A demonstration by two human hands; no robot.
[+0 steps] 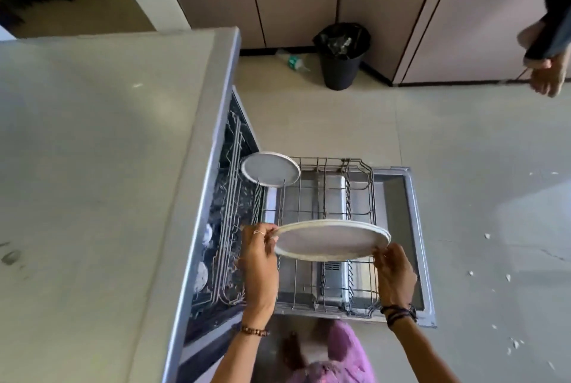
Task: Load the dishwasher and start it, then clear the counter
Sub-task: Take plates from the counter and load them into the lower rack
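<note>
White and rimmed, a large plate point(332, 240) hangs level over the pulled-out lower rack point(327, 228) of an open dishwasher point(411, 228), held at opposite edges by a person working with both hands. The left hand point(259, 262) pinches the rim at 9 o'clock, thumb on top and fingers curled beneath; the right hand point(394, 271) grips the rim near 4 o'clock with its fingers wrapped round the edge. A smaller plate point(270, 168) already sits at the rack's far corner, toward 11 o'clock, resting at a tilt against the wires. The pale surface point(92, 166) runs along the left of the frame at 9 o'clock, and a black waste bin point(341, 56) stands on the floor at 12 o'clock with a fallen bottle point(292, 60) just beside it. Loading appears to be at an early stage, with most of the rack unfilled. To seat this plate well, it would likely need turning from flat to upright and lowering edge-first between two rows of tines, clear of the smaller plate, with one hand releasing only once the wires take the weight; set down flat, it would block spray and waste space.
</note>
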